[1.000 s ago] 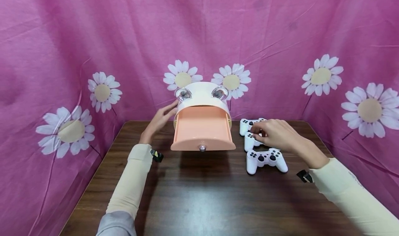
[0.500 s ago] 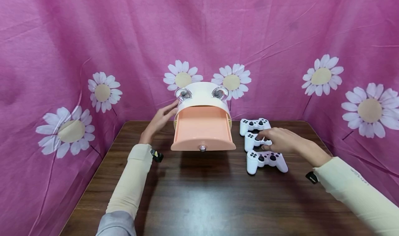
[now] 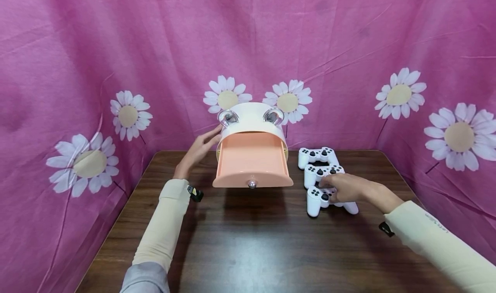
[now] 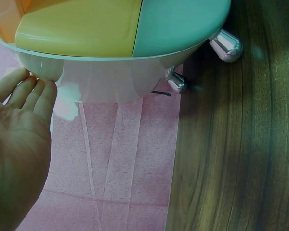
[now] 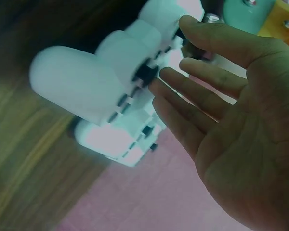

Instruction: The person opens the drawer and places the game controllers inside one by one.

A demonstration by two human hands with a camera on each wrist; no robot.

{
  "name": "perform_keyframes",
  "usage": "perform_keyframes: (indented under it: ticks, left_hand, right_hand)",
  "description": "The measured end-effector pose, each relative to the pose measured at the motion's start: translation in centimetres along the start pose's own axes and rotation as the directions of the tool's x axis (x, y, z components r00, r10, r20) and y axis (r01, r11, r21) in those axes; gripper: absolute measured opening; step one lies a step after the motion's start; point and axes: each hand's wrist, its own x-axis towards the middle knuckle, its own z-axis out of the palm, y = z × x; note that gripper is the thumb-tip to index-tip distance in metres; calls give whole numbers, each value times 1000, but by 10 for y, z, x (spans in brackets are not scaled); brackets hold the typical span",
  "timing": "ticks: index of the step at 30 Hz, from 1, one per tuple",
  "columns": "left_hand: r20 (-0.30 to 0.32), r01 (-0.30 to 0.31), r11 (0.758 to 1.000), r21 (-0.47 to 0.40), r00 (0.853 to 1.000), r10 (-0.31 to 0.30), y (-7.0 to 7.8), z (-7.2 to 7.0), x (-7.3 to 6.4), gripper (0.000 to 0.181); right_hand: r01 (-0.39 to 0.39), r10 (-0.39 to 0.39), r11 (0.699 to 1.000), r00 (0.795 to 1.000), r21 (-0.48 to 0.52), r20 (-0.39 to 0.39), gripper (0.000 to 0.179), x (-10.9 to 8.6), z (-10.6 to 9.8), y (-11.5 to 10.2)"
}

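A small white drawer box [image 3: 249, 117] stands at the back middle, its peach top drawer [image 3: 252, 155] pulled out. My left hand [image 3: 199, 147] rests straight fingertips on the box's left side; the left wrist view shows the fingers [image 4: 44, 103] at the white wall. On the right lie three white game controllers in a column: the far one [image 3: 303, 158], the middle one [image 3: 310, 179] and the near one [image 3: 313, 207]. Over the near controller is my right hand [image 3: 348, 187], partly covering it. In the right wrist view its fingers [image 5: 197, 94] are extended, fingertips close by the controller's buttons.
Below the peach drawer, the box has a yellow drawer [image 4: 82, 29] and a green drawer [image 4: 178, 26], both closed. It stands on silver feet [image 4: 226, 45]. The dark wooden table [image 3: 248, 241] meets a pink flowered curtain [image 3: 329, 35] behind and at both sides.
My right hand has moved nearer and lower, from above the far and middle controllers to the near one. The left hand and the drawer box have stayed in place.
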Motion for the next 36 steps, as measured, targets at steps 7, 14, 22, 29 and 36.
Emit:
perform_keyframes:
  ticks: [7,14,22,29,36]
  left_hand:
    - [-2,2,1000,3,1000,-2,0,1,0,57]
    - [10,10,1000,-3,1000,-10,2,0,0,56]
    - [1,2,1000,-13,1000,-2,0,1,0,56]
    - [-2,-2,1000,-11,1000,2,2,1,-1,58]
    - [9,14,1000,-20,1000,-14,1,0,0,54]
  right_hand:
    - [-3,3,1000,1000,-10,11,47,1,14,8]
    - [7,-10,998,999,-68,-43,52,-1,24,13]
    - [-8,5,999,999,-52,-53,50,-3,24,17]
    - [2,-5,999,998,-49,-56,48,-3,23,16]
    - [40,-44,997,997,-61,-71,46,-2,24,18]
